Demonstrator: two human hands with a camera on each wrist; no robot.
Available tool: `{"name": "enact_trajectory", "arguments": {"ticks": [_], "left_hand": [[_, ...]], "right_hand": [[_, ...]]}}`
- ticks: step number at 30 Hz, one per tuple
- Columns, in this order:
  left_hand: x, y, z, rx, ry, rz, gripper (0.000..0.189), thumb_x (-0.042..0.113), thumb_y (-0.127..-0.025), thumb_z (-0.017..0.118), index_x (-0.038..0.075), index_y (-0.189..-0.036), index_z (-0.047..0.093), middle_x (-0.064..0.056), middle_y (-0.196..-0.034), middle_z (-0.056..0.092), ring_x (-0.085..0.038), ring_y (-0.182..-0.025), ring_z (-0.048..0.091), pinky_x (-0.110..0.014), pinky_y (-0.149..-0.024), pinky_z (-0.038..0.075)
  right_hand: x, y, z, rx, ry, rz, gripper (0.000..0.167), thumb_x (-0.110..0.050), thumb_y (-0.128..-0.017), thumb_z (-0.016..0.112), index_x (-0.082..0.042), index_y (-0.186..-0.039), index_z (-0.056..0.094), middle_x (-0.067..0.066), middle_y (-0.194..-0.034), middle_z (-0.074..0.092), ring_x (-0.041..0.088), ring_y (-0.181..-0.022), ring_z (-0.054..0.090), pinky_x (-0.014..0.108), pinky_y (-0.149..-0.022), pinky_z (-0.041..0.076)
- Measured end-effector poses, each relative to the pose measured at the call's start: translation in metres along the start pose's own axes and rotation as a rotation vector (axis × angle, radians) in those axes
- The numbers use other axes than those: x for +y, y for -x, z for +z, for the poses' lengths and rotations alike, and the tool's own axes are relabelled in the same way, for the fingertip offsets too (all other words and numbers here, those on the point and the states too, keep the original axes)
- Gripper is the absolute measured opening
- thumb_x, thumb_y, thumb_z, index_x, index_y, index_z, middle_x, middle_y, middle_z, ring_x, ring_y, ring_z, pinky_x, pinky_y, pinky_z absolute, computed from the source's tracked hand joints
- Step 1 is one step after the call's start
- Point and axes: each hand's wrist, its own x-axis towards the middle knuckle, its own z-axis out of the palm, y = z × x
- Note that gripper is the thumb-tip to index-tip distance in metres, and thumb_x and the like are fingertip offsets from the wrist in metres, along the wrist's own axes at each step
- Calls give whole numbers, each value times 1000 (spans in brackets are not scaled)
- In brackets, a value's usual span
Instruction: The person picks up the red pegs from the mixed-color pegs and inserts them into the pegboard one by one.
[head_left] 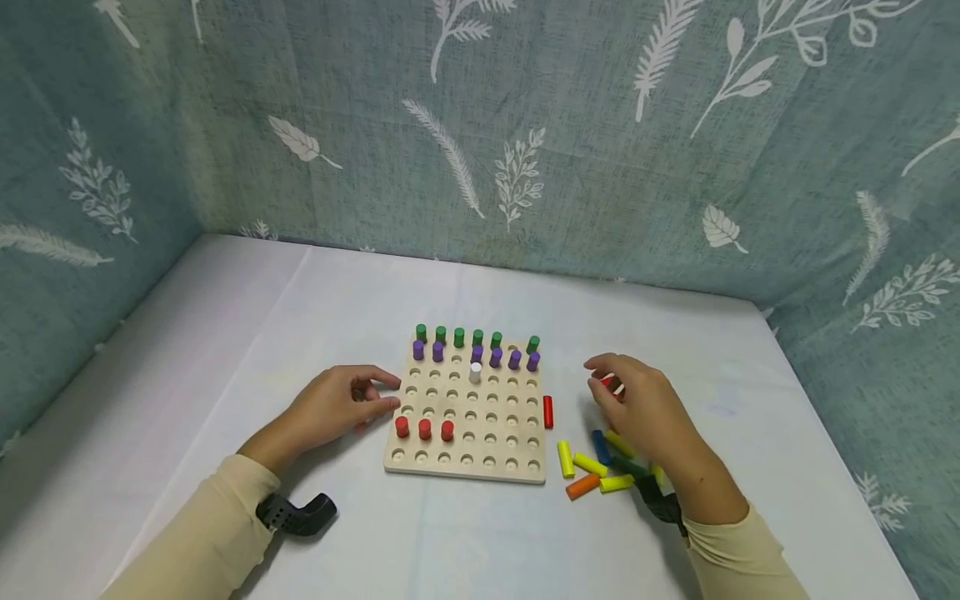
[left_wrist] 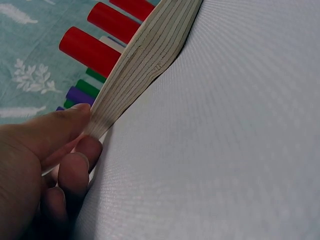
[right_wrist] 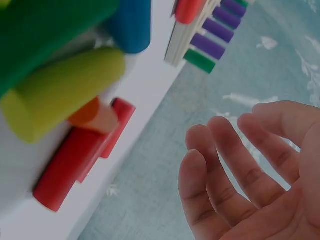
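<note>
A pale wooden pegboard [head_left: 480, 467] bears green pegs [head_left: 459, 337] at the back, then a row of purple pegs [head_left: 496, 358], a white peg [head_left: 476, 372] and three red pegs [head_left: 424, 430] near the front. Thumb and index finger of my left hand [head_left: 330, 408] touch the board's left edge [left_wrist: 145, 55]; its other fingers are bent underneath. Something reddish, mostly hidden, shows below this hand. My right hand [head_left: 641, 408] hovers right of the board with loosely bent fingers and nothing between them [right_wrist: 250, 180]. Red pegs [right_wrist: 70, 170] lie close by, partly hidden in the head view.
Loose yellow pegs [head_left: 590, 464], an orange peg [head_left: 582, 486], a blue peg [head_left: 601, 447] and a green peg [head_left: 628, 467] lie under and in front of the right hand. One red peg [head_left: 548, 412] lies beside the board's right edge. Patterned cloth [head_left: 465, 125] hangs behind the white table [head_left: 360, 292].
</note>
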Motion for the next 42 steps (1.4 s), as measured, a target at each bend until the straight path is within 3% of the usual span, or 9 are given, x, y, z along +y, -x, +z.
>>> {"name": "enact_trajectory", "arguments": {"ticks": [21,28,42], "left_hand": [[0,0,-2,-11,10,1,30,29,-88,77,18,-116,72,3,-74,64,-15,-57,59,-29,-62,41],[1,-1,-2,-15,10,-16,31,29,-88,77,18,-116,71,2,-75,64,-15,-57,59,-29,-63,42],[4,0,-3,-18,17,-24,30,26,-88,77,17,-116,71,2,-74,63,-15,-58,59,-30,-63,42]], "right_hand": [[32,-7,-6,-59,-10,135,27,-12,-97,64,-7,-123,65,14,-107,70,28,-91,64,34,-69,57],[36,-10,-8,-142,-11,179,29,-11,-96,65,-6,-124,64,15,-110,69,28,-93,63,33,-70,56],[46,-11,-4,-195,-23,166,28,-6,-93,68,-5,-121,64,15,-105,71,25,-89,65,33,-69,57]]}}
